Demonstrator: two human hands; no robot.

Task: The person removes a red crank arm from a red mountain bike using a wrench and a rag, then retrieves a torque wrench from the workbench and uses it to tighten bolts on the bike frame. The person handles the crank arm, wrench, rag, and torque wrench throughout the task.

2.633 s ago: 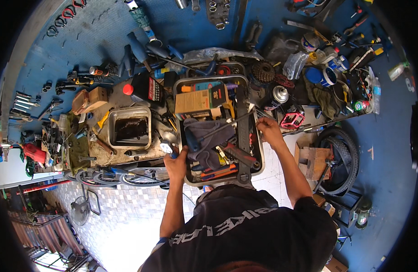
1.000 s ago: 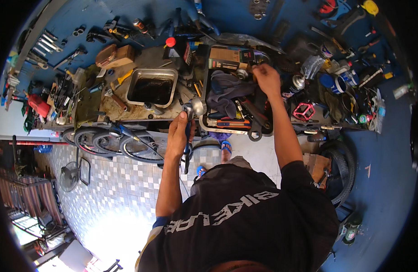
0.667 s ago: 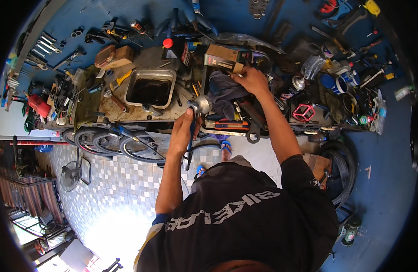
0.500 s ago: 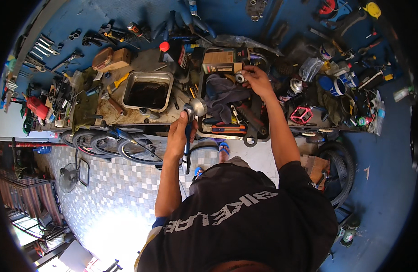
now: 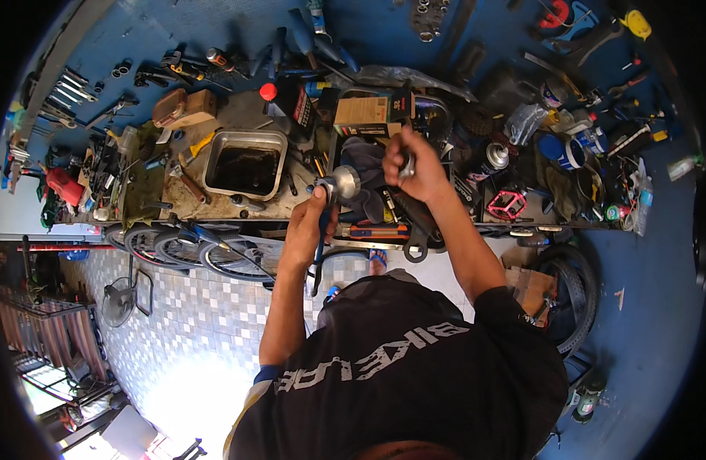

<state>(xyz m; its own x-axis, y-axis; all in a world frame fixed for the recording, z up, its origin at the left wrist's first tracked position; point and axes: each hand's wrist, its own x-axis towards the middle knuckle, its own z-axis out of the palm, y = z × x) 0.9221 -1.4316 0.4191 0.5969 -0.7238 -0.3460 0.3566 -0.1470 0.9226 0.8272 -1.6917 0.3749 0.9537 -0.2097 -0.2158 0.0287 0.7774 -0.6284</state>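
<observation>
Blue-handled tool (image 5: 323,224) gripped in left hand (image 5: 304,234), clutched metal part (image 5: 406,165) in right hand (image 5: 422,172), with hands apart, seemingly mid-pickup, and next likely needed alignment.

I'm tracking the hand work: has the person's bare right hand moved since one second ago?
Yes: judged against the pinkish-red, open-framed bicycle pedal, the bare right hand has shifted left and lower in the picture.
</observation>
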